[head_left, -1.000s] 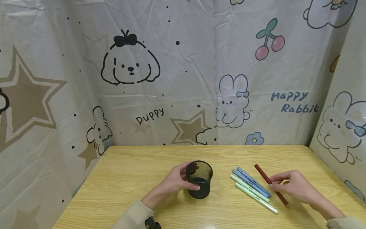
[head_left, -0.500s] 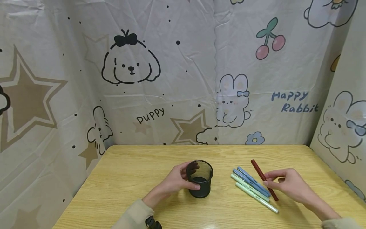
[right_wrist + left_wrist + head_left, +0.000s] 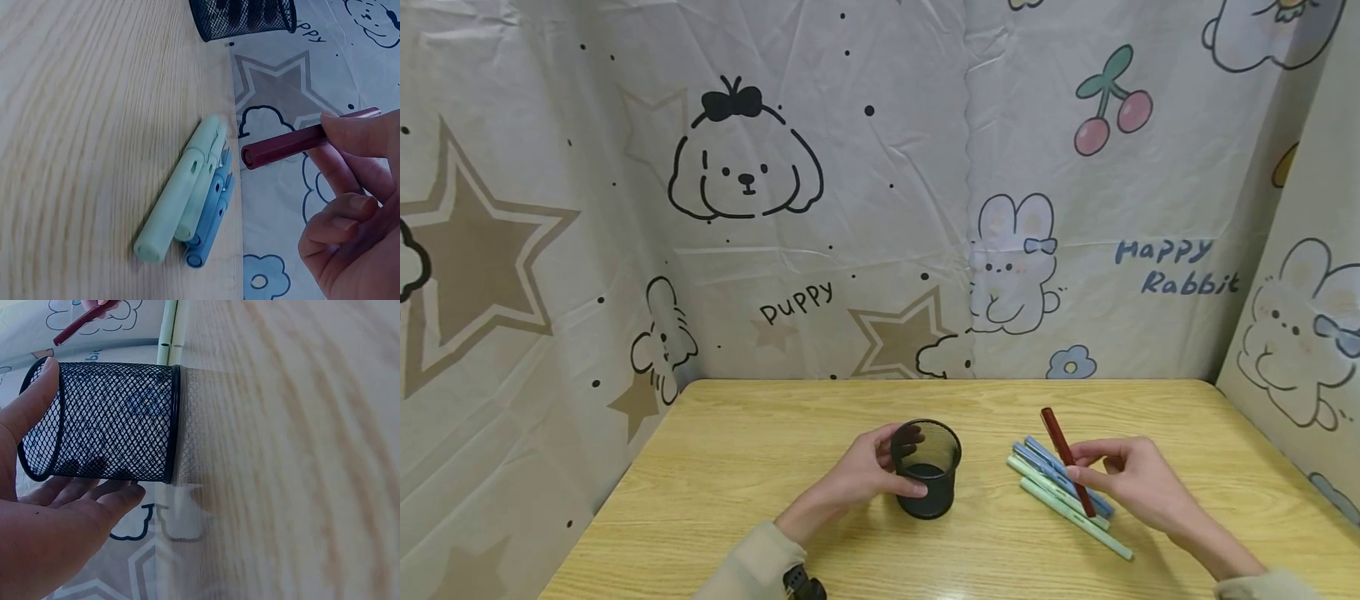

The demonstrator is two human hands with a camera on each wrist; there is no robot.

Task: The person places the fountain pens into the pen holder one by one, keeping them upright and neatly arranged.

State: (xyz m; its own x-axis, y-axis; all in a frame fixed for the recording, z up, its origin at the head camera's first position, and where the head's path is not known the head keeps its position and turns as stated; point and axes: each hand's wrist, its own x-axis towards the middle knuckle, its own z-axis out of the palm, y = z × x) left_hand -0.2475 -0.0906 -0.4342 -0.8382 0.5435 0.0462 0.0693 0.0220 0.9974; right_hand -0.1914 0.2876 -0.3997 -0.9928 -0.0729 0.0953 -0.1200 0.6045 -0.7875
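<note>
A black mesh pen holder (image 3: 928,492) stands upright on the table, and my left hand (image 3: 863,473) grips it from the left, thumb across the front and fingers behind. Its mesh wall (image 3: 115,419) fills much of the left wrist view. Between thumb and fingertips my right hand (image 3: 1138,483) pinches a dark red pen (image 3: 1060,442), tilted and raised above the table. Under it lie two blue pens (image 3: 1060,471) and two light green pens (image 3: 1075,518), side by side on the wood. In the right wrist view the red pen (image 3: 284,147) is clear of these pens.
The light wooden table (image 3: 760,433) has its far edge against a white cloth backdrop (image 3: 865,208) printed with cartoon animals and stars. More cloth hangs along the left and right sides. A dark watch (image 3: 803,583) sits at the left sleeve.
My right hand has moved left with the red pen, from right of the loose pens to over them, and the pen has turned more upright. The left hand keeps its hold on the pen holder.
</note>
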